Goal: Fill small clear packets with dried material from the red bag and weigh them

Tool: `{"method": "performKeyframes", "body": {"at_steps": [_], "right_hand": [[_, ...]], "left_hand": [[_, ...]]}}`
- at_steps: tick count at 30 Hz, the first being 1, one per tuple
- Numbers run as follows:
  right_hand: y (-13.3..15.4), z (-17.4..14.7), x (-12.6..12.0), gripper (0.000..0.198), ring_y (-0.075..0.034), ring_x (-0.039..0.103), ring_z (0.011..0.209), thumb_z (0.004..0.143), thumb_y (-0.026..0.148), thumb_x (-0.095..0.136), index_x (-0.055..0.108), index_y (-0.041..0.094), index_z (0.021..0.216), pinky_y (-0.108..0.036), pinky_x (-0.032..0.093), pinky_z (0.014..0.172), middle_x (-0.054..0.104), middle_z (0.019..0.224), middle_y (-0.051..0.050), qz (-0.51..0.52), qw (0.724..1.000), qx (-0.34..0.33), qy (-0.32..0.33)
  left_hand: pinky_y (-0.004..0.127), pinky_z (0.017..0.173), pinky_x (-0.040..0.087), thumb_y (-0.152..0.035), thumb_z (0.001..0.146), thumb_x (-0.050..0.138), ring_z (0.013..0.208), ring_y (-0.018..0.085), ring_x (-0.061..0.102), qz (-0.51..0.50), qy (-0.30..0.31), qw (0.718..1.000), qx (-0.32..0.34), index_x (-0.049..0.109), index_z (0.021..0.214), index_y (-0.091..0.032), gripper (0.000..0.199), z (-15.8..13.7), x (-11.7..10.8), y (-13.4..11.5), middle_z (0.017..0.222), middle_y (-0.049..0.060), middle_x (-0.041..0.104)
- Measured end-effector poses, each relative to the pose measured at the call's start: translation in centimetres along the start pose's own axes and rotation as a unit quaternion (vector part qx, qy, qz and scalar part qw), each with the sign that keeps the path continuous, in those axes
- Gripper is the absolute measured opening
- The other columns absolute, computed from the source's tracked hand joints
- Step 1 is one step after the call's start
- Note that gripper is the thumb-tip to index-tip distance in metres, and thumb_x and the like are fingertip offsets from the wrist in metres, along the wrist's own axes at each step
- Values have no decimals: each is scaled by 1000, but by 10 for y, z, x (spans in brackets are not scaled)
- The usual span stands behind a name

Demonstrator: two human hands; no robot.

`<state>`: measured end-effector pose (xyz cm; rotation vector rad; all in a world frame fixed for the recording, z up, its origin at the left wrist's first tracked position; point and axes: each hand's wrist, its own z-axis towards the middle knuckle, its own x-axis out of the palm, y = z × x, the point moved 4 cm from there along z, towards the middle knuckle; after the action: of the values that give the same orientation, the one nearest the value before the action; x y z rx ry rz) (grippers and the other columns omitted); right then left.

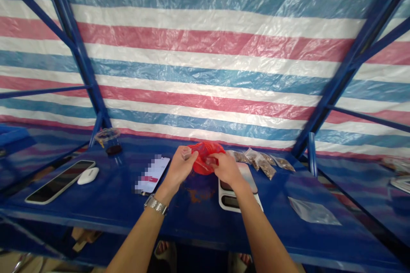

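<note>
A red plastic bag (203, 164) is stretched between my two hands above the middle of the blue table. My left hand (182, 164), with a metal watch on its wrist, pinches the bag's left edge. On the other side, my right hand (226, 168) has its fingers curled over the bag's right edge. What lies inside the bag cannot be made out. Under my right forearm sits a white kitchen scale (226, 201), partly hidden. Several small clear bags of brown bits (265, 166) lie just beyond the scale.
An empty clear zip bag (314, 212) lies at the right. To the left are a lit phone (155, 175), a white earbud case (88, 175), a dark phone (60, 182) and a clear plastic cup (109, 140). Blue metal posts and a striped sheet (205, 68) stand behind the table.
</note>
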<state>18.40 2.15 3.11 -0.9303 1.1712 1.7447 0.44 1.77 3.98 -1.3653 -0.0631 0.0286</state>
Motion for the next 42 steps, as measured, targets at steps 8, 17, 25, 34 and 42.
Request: {"method": "performKeyframes", "body": {"at_steps": [8,17,25,34,42], "right_hand": [[30,-9,-28,38,-25,61,127,94,30,65,66,25,131,-45,42,115,69,134,-8,265,948,-132,-118],[13,-31,-48,28,-20,73,96,87,27,68,71,22,114,-35,56,92,78,104,-4,371,925,-77,-28],[-76,-54,-56,28,-26,71,101,89,28,66,77,21,114,-41,52,94,78,112,-8,87,994,40,-42],[-101,-62,-64,36,-26,66,106,100,41,53,74,19,120,-41,49,98,75,115,-12,51,973,18,-225],[-144,-76,-70,38,-21,60,76,100,40,49,77,16,102,-33,46,76,75,96,-11,90,897,156,-403]], "left_hand": [[21,65,50,-57,71,86,67,10,63,-196,66,978,-38,60,98,-19,53,-8,7,-21,81,-2,66],[34,100,54,-74,93,48,119,22,66,-103,194,975,13,51,122,-24,58,-24,61,-14,125,11,67],[33,103,51,-47,100,51,115,19,61,24,81,992,93,50,130,-23,38,-25,61,-16,128,10,59],[34,97,50,-34,99,51,103,20,64,163,-27,961,220,62,107,-22,18,-11,42,-4,110,6,67],[32,93,52,-23,94,54,95,19,68,237,0,939,249,66,95,-23,13,-18,36,-11,98,2,72]]}}
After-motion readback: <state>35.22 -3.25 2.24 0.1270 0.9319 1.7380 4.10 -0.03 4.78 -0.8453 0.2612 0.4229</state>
